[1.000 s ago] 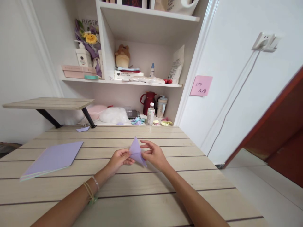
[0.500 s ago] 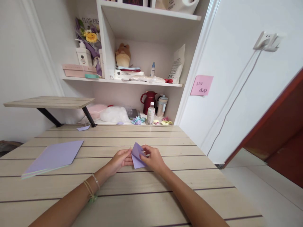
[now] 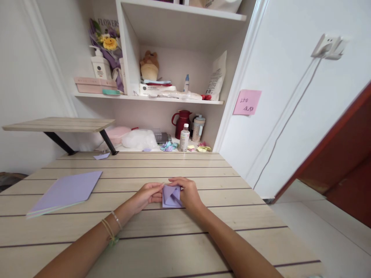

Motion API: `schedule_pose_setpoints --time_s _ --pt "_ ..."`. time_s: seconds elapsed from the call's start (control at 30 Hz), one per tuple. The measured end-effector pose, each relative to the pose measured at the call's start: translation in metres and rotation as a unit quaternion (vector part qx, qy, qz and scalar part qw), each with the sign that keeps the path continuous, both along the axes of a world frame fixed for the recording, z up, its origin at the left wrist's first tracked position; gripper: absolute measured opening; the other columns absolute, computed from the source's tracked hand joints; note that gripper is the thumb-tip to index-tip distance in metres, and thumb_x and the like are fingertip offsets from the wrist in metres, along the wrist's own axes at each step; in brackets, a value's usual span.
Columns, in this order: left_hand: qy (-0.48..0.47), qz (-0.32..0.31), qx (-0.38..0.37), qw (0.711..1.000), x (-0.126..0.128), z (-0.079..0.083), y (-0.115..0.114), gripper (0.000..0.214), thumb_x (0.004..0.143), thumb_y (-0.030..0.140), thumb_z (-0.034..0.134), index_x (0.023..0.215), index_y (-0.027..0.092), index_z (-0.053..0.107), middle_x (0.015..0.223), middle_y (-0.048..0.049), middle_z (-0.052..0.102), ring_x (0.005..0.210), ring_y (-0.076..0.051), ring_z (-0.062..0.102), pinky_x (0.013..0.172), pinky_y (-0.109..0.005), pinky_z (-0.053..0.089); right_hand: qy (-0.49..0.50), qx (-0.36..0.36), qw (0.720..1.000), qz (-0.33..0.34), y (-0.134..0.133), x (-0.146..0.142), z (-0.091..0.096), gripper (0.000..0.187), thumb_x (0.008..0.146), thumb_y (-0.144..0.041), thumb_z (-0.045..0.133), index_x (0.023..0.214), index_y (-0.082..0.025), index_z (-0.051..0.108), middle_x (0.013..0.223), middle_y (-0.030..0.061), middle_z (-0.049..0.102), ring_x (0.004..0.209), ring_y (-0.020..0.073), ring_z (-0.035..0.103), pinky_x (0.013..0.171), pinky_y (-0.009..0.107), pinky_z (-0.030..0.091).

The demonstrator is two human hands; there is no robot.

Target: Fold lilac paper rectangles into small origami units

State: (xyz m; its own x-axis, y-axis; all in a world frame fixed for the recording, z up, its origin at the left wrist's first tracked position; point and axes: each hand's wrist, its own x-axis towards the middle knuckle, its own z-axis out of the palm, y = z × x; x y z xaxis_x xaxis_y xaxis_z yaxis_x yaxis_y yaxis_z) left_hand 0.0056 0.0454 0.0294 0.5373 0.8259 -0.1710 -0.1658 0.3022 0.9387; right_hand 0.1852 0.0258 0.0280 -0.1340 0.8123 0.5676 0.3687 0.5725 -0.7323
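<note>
A small folded sheet of purple paper (image 3: 171,197) is between my two hands, at the middle of the wooden table (image 3: 162,247). My left hand (image 3: 152,194) pinches its left edge, thumb on top and fingers underneath. At the upper right of the paper, my right hand (image 3: 188,193) grips it, with fingers curled over the top edge and the thumb mostly hidden behind the fold. A flap stands partly raised, making a pocket-like shape.
A stack of paper sheets (image 3: 68,189), purple on top, lies on the left. Behind it stands a small raised shelf (image 3: 60,124) on black legs, with a purple paper piece (image 3: 101,156) near them. A bottle (image 3: 184,138), a red jug (image 3: 182,123) and folded papers (image 3: 168,146) sit at the back.
The paper's top point has been brought down, so the paper now looks squarer with a raised fold. My right hand's fingers have moved left over its top edge. My left hand stays nearly in place.
</note>
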Motion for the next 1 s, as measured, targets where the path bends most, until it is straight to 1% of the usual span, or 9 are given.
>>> schedule_pose_setpoints --time_s 0.27,0.37,0.43,0.5,0.6,0.67,0.8,0.9,1.0 --pt "0.048 0.018 0.011 0.999 -0.004 -0.007 0.004 0.027 0.065 0.029 0.069 0.085 0.011 0.065 0.077 -0.0090 0.069 0.068 -0.017 0.064 0.067 -0.026 0.049 -0.021 -0.015 0.998 0.061 -0.004 -0.002 0.005 0.031 0.063 -0.004 0.053 0.078 -0.025 0.069 0.093 0.0029 0.066 0.087 0.0187 0.060 0.078 0.032 0.045" --pt "0.044 0.049 0.016 0.998 -0.004 -0.008 0.006 0.023 0.064 0.026 0.071 0.080 0.011 0.065 0.072 -0.0073 0.068 0.062 -0.014 0.063 0.064 -0.025 0.049 0.014 -0.073 0.992 0.098 0.000 0.002 0.007 0.034 0.060 -0.004 0.053 0.083 -0.024 0.068 0.090 0.0030 0.066 0.084 0.0181 0.060 0.075 0.031 0.046" --pt "0.032 0.081 0.023 0.996 -0.004 -0.008 0.007 0.022 0.062 0.024 0.073 0.078 0.011 0.064 0.073 -0.0079 0.068 0.063 -0.015 0.064 0.065 -0.027 0.050 0.066 -0.159 0.976 0.135 0.003 0.007 0.008 0.044 0.058 -0.005 0.054 0.097 -0.023 0.063 0.093 0.0031 0.064 0.075 0.0158 0.061 0.068 0.029 0.048" --pt "0.012 0.111 0.031 0.993 -0.005 -0.008 0.008 0.024 0.061 0.023 0.073 0.079 0.011 0.063 0.078 -0.0097 0.069 0.067 -0.017 0.065 0.067 -0.028 0.051 0.154 -0.250 0.943 0.155 0.005 0.010 0.010 0.050 0.061 -0.011 0.056 0.110 -0.023 0.055 0.096 0.0042 0.063 0.068 0.0139 0.061 0.061 0.027 0.049" --pt "-0.023 0.158 0.039 0.986 -0.005 -0.009 0.010 0.025 0.061 0.023 0.073 0.080 0.012 0.060 0.083 -0.0102 0.069 0.073 -0.018 0.065 0.070 -0.030 0.051 0.271 -0.319 0.896 0.150 0.006 0.010 0.010 0.048 0.067 -0.027 0.060 0.113 -0.023 0.048 0.091 0.0052 0.063 0.072 0.0161 0.062 0.061 0.030 0.051" --pt "-0.047 0.192 0.042 0.979 -0.005 -0.009 0.010 0.026 0.060 0.023 0.074 0.078 0.013 0.057 0.081 -0.0083 0.068 0.073 -0.018 0.065 0.069 -0.030 0.052 0.293 -0.327 0.888 0.139 0.006 0.005 0.006 0.054 0.064 -0.033 0.067 0.113 -0.023 0.047 0.088 0.0041 0.063 0.073 0.0172 0.062 0.063 0.032 0.052" --pt "-0.069 0.221 0.050 0.971 -0.002 -0.009 0.009 0.033 0.057 0.020 0.075 0.083 0.016 0.054 0.083 -0.0052 0.068 0.072 -0.017 0.065 0.070 -0.030 0.051 0.318 -0.279 0.901 0.099 0.008 -0.007 -0.004 0.072 0.052 -0.031 0.077 0.115 -0.023 0.043 0.083 0.0020 0.063 0.067 0.0155 0.062 0.064 0.031 0.050" --pt "-0.049 0.197 0.056 0.978 0.000 -0.008 0.007 0.039 0.059 0.021 0.074 0.093 0.017 0.054 0.089 -0.0068 0.067 0.076 -0.018 0.065 0.071 -0.031 0.051 0.353 -0.238 0.901 0.081 0.009 -0.010 -0.005 0.070 0.057 -0.036 0.074 0.116 -0.021 0.041 0.077 0.0014 0.063 0.067 0.0158 0.061 0.066 0.032 0.049" --pt "0.001 0.152 0.069 0.986 0.002 -0.008 0.005 0.038 0.059 0.023 0.074 0.092 0.014 0.058 0.090 -0.0092 0.067 0.078 -0.020 0.064 0.070 -0.030 0.050 0.356 -0.208 0.909 0.059 0.009 -0.006 -0.001 0.057 0.062 -0.039 0.070 0.110 -0.020 0.046 0.070 0.0001 0.062 0.067 0.0153 0.059 0.065 0.030 0.048"
